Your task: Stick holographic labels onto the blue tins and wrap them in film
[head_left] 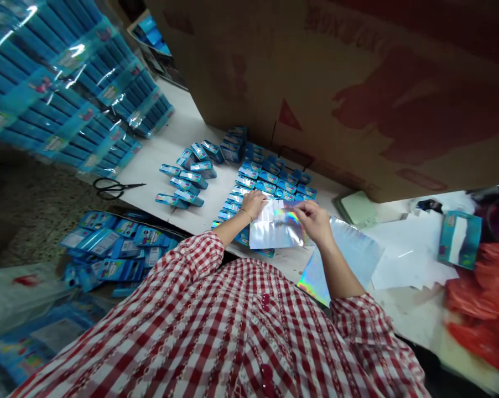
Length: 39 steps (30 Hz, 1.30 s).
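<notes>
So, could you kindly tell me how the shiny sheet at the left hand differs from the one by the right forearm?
The left-hand sheet lies over blue boxes; the forearm sheet lies on the table. The left-hand sheet looks smaller than the forearm sheet. Both are silvery with rainbow glints.

The left hand (254,204) touches a shiny sheet (271,235); the right hand (315,221) is above it; scissors (122,187) lie on the table (216,193).

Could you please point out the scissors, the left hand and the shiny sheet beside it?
Scissors (123,187): head view, near the pivot between handles and blades.
Left hand (253,204): head view, back of the hand.
Shiny sheet (273,234): head view, its lower middle.
</notes>
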Tool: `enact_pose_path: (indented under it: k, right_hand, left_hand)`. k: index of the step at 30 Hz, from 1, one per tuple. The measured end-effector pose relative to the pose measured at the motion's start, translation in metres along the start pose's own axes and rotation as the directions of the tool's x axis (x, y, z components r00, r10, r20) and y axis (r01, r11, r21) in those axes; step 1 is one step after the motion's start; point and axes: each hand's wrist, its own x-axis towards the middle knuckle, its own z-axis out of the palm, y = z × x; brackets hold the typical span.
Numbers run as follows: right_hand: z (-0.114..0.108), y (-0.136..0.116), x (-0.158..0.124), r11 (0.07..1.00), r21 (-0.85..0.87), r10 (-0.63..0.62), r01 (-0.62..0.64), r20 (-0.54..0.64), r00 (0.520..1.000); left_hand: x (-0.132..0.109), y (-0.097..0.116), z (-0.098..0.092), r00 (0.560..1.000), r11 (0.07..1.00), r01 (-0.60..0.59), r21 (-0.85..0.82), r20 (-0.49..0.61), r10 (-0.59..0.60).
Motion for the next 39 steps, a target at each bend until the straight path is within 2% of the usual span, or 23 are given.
enact_pose_path:
  k: [2,3,5,7,8,11,15,20,25,28,31,35,39]
  right_hand:
    - [0.007,-0.010,0.012,0.957,0.232,0.192,-0.173,-0.061,0.979]
    - [0.015,-0.013,0.019,0.906,0.344,0.292,-0.248,-0.083,0.953]
    - [0.035,-0.017,0.029,0.773,0.529,0.465,-0.351,-0.095,0.880]
    - [0.057,-0.020,0.038,0.661,0.641,0.562,-0.390,-0.079,0.824]
    - [0.068,-0.022,0.041,0.619,0.675,0.588,-0.402,-0.059,0.806]
    - [0.097,-0.028,0.050,0.528,0.727,0.641,-0.440,-0.001,0.767]
    - [0.129,-0.032,0.066,0.490,0.736,0.692,-0.468,-0.002,0.722]
    - [0.166,-0.026,0.099,0.566,0.691,0.710,-0.450,-0.130,0.692]
    - [0.192,-0.010,0.138,0.686,0.632,0.645,-0.360,-0.300,0.703]
    - [0.200,0.000,0.157,0.784,0.491,0.586,-0.381,-0.380,0.716]
    - [0.202,0.009,0.167,0.842,0.301,0.539,-0.448,-0.419,0.731]
    - [0.201,0.013,0.172,0.853,0.104,0.500,-0.511,-0.443,0.744]
    - [0.202,0.013,0.174,0.837,-0.005,0.490,-0.547,-0.434,0.755]
  left_hand:
    - [-0.005,-0.005,-0.007,0.996,0.957,0.005,-0.290,-0.080,-0.029]
    - [-0.008,-0.007,-0.012,0.994,0.886,0.020,-0.463,-0.085,-0.066]
    - [-0.013,-0.009,-0.023,0.991,0.660,0.092,-0.746,0.001,-0.137]
    - [-0.016,-0.011,-0.034,0.983,0.460,0.163,-0.873,0.102,-0.154]
    - [-0.016,-0.014,-0.040,0.981,0.405,0.177,-0.897,0.126,-0.149]
    - [-0.011,-0.027,-0.055,0.977,0.352,0.180,-0.919,0.124,-0.176]
    - [0.005,-0.055,-0.067,0.954,0.340,0.214,-0.916,0.121,-0.274]
    - [0.039,-0.091,-0.072,0.940,0.382,0.212,-0.899,0.081,-0.332]
    - [0.088,-0.112,-0.074,0.935,0.489,0.184,-0.852,-0.001,-0.353]
    - [0.112,-0.118,-0.073,0.936,0.559,0.176,-0.810,-0.038,-0.350]
    - [0.127,-0.122,-0.070,0.931,0.634,0.203,-0.746,-0.052,-0.360]
    - [0.138,-0.128,-0.063,0.936,0.697,0.234,-0.678,-0.037,-0.350]
    - [0.144,-0.132,-0.055,0.939,0.711,0.240,-0.661,-0.028,-0.343]
